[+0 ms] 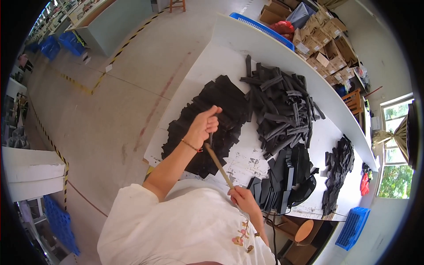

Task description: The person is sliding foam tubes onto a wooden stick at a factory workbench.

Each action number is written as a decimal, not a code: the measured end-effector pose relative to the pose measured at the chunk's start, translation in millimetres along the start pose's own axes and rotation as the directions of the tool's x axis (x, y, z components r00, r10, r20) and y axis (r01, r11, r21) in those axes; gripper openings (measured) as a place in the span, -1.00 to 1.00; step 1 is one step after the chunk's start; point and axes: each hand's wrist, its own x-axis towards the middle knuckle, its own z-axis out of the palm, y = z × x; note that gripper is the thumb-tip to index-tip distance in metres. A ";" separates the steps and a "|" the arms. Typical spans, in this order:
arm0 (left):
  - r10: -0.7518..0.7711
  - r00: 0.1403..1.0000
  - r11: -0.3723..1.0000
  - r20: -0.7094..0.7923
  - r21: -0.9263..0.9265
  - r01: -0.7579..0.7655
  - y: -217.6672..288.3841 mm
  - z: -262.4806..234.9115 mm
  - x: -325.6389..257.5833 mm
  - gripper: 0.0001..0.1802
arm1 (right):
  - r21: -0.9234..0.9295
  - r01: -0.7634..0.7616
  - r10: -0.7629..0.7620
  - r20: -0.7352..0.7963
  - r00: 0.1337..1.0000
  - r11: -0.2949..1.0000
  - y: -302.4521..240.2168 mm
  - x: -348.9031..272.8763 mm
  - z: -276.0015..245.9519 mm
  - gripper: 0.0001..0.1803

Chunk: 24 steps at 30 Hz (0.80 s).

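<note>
My left hand (204, 126) is closed in front of me, fingers curled round a narrow dark piece that shows below the fist; it looks like a black strip (210, 138). My right hand (245, 199), nearer my body, is wrapped round the lower part of a thin wooden stick (218, 164). The stick slants up to the left, and its far end is at the black strip under my left fist. Whether it goes inside the strip cannot be made out. Beneath my left hand spreads a layer of overlapping flat black pieces (216, 99) on the white table (240, 157).
A loose heap of black strips (285, 106) lies right of centre. Nearer are more flat black pieces (276, 181), and another black row (339, 165) is farther right. A raised white board (304, 66) edges the table. Beyond it are a blue basket (263, 28) and cardboard boxes (318, 37).
</note>
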 end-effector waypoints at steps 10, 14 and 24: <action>-0.085 0.986 0.940 -0.144 -0.340 0.031 -45.2 13.6 3.5 -0.78 | -0.170 0.387 -0.413 -0.546 0.729 0.906 -54.7 103.1 -0.3 -0.67; -0.346 0.937 0.847 -0.042 -0.444 0.292 -45.2 -16.5 12.5 -0.75 | -0.163 0.603 -0.606 -0.435 0.666 0.781 -68.3 122.0 9.6 -0.86; 0.328 0.863 0.713 0.383 0.499 -0.493 -23.8 41.2 -55.5 -0.57 | 0.416 0.322 -0.139 -0.412 0.900 0.850 -99.7 108.2 -16.7 -0.87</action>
